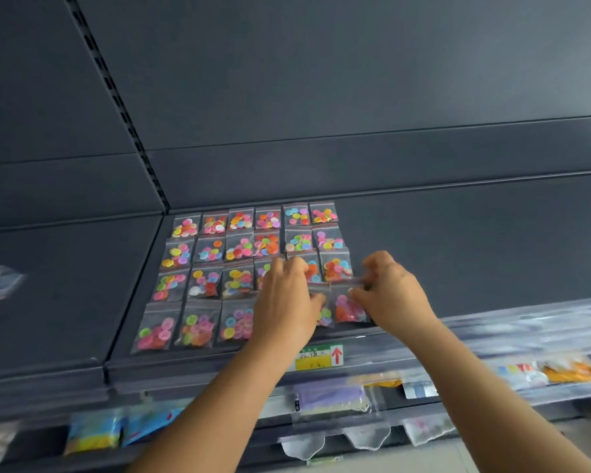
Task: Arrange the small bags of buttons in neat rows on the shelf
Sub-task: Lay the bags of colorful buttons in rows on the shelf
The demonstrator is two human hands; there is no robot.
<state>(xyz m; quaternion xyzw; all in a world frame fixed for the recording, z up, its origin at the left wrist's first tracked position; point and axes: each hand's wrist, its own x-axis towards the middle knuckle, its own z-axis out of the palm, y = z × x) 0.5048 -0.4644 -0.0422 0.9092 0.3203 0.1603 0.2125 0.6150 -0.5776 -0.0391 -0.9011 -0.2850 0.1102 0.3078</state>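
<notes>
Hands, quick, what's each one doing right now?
Left hand: rests on the front-row bags; its fingers are hidden, so no grip can be told.
Right hand: pinches a button bag.

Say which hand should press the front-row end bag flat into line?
Right, probably. The right hand already pinches the clear zip bag of orange and red buttons at the front row's right end; the left hand lies over neighbouring bags further left.

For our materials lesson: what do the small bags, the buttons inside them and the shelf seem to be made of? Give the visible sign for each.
Small bags: thin clear plastic, glossy; contents show through, and the film glints.
Buttons: probably plastic, smooth and brightly coloured; the exact material is unclear.
Shelf: likely painted metal, matt dark grey, flat and even.
</notes>
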